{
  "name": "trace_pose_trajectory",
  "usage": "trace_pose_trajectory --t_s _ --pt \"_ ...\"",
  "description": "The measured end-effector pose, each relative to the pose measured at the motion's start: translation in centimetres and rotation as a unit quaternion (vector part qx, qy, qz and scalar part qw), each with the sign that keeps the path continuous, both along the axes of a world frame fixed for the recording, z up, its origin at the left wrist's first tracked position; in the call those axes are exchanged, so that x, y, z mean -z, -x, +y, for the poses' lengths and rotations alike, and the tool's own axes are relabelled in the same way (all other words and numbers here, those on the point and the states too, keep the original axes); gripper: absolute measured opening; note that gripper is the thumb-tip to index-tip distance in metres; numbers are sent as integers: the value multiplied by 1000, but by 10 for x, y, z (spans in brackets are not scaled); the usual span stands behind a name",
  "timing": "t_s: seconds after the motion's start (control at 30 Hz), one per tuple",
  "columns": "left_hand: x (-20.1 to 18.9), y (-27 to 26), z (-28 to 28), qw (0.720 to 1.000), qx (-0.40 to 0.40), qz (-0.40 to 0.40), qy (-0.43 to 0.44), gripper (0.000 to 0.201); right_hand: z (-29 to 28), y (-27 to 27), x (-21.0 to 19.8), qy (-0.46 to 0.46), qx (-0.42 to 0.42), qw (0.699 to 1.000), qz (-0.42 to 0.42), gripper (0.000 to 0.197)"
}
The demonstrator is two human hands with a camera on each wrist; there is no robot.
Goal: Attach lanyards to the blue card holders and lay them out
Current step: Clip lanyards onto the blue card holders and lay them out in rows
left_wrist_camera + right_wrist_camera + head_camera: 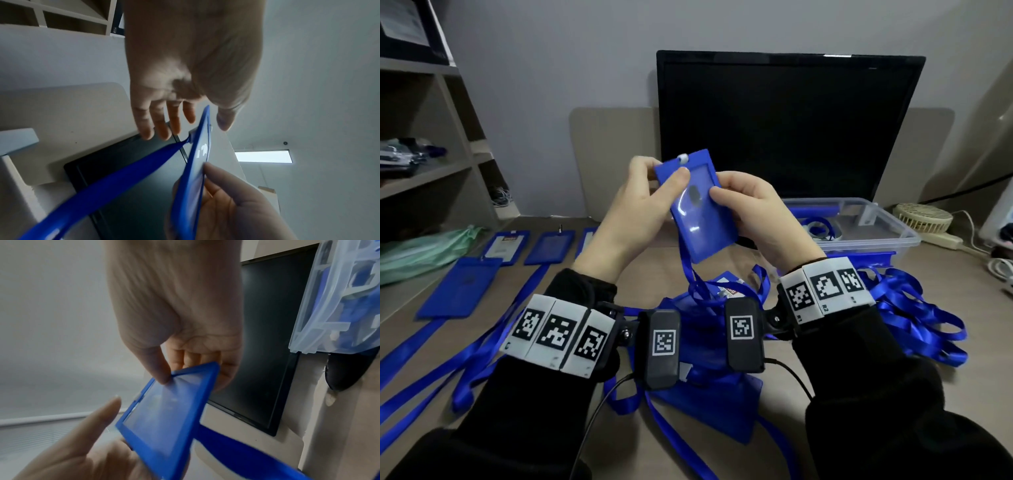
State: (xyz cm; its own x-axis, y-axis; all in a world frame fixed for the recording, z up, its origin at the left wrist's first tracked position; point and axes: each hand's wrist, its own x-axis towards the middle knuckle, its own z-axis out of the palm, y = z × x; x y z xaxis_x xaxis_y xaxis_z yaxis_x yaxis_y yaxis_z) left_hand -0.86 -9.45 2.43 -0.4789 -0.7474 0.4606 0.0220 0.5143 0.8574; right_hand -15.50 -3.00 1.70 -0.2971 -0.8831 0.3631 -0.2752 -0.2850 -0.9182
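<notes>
Holding one card holder point(697, 202) between them above the desk, left hand point(633, 202) pinches its top corner, right hand point(753, 212) grips its side; lanyard point(688, 270) hangs clipped below. Attachment looks done; next, lay it beside the finished row point(530, 245), left of the left hand.

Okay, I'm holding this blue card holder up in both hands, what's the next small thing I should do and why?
Probably lay it down at the end of the row on the left. The lanyard already looks clipped to the top of the card holder, which your left hand and right hand hold, and finished holders lie side by side there.
</notes>
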Motion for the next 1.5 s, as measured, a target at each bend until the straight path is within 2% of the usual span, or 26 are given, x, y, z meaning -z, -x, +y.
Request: trace_pose_trajectory --t_s 0.07,0.17,0.27,0.4,0.57,0.63,0.73,0.83,1.0,1.17,1.4,1.5 --pt "0 -1 -3 1000 4 -17 -19 26 1 -1 -1 -10 -3 1000 20 21" --pt "2 -2 -2 997 20 -72 14 21 0 -3 -1 -25 6 999 35 17" --pt "3 -2 1 993 41 -98 44 29 -1 -3 1 -42 14 999 30 14" --pt "7 1 0 989 48 -115 75 23 -4 -3 6 -41 29 998 44 24" --pt "9 1 -2 992 49 -106 56 19 -3 1 7 -25 29 997 62 21" --pt "9 2 -3 992 58 -103 53 25 -2 3 6 -20 25 997 63 19" --pt "6 3 0 994 73 -82 -3 41 1 8 4 -27 21 998 53 19" --pt "5 3 -1 993 89 -76 -27 44 3 12 4 -45 8 998 49 18" --pt "4 4 1 989 104 -93 -46 46 2 6 5 -39 -12 997 61 28" --pt "9 5 0 989 115 -92 -23 40 1 -3 5 -35 -18 997 68 36" --pt "6 10 4 997 64 -49 11 37 3 1 3 -50 -23 997 50 39" --pt "0 6 -9 999 -30 44 10 42 7 4 2 -80 -38 992 90 33"
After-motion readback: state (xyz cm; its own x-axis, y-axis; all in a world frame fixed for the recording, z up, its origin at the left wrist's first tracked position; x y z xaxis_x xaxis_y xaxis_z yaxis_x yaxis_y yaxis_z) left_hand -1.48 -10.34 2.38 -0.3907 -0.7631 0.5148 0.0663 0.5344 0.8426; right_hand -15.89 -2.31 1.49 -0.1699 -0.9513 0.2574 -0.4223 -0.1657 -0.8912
